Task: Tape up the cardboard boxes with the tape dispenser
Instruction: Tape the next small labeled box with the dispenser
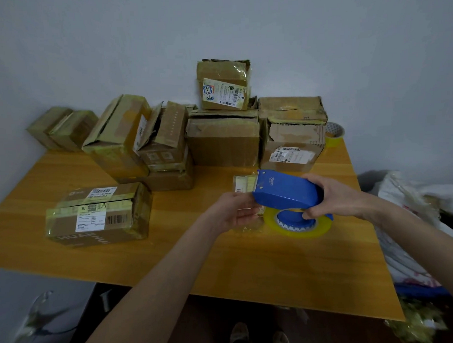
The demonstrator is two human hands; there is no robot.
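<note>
Right hand (329,201) grips tape dispenser (285,192), left hand (234,212) pinches tape (244,183), above table (249,268).

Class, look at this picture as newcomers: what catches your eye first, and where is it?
The bright blue tape dispenser stands out at centre right, gripped by the right hand over the wooden table, while the left hand holds its loose tape beside it. Behind them worn cardboard boxes are piled against the wall, and one taped box lies apart at front left.
</note>
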